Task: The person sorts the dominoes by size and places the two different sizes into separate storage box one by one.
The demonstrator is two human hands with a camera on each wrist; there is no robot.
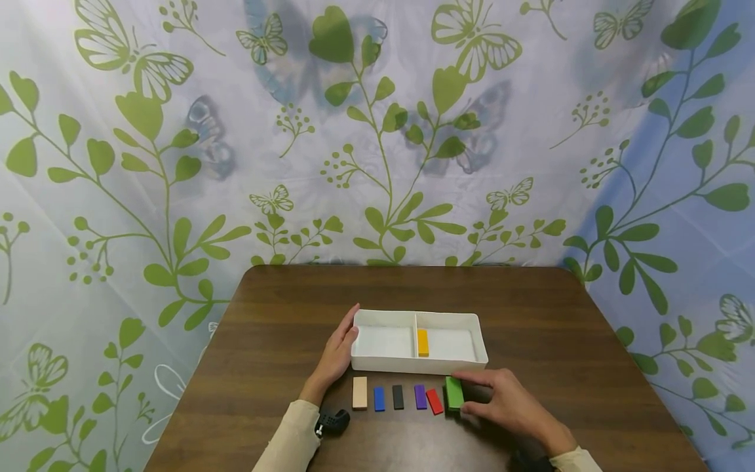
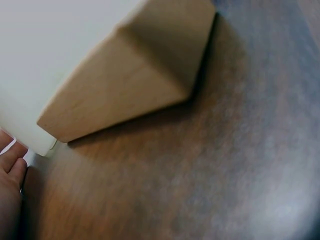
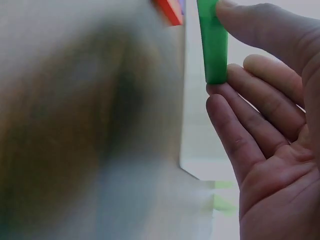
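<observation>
A white two-compartment box (image 1: 383, 364) sits on the table with a yellow block (image 1: 423, 343) in its right compartment, against the divider. My left hand (image 1: 335, 354) rests along the box's left end, its fingers against the outer wall. In front of the box my right hand (image 1: 510, 400) pinches a green block (image 1: 454, 393) between thumb and fingers. The right wrist view shows the thumb on one side of this green block (image 3: 215, 50) and fingertips at its end. A beige block (image 1: 360, 393) stands nearest to the left hand, and looms large in the left wrist view.
Between the beige and green blocks, a blue block (image 1: 379, 399), a black block (image 1: 398, 397), a purple block (image 1: 420, 396) and a tilted red block (image 1: 434, 401) form a row. The brown wooden table (image 1: 531, 314) ends at a patterned cloth (image 1: 377, 164) behind.
</observation>
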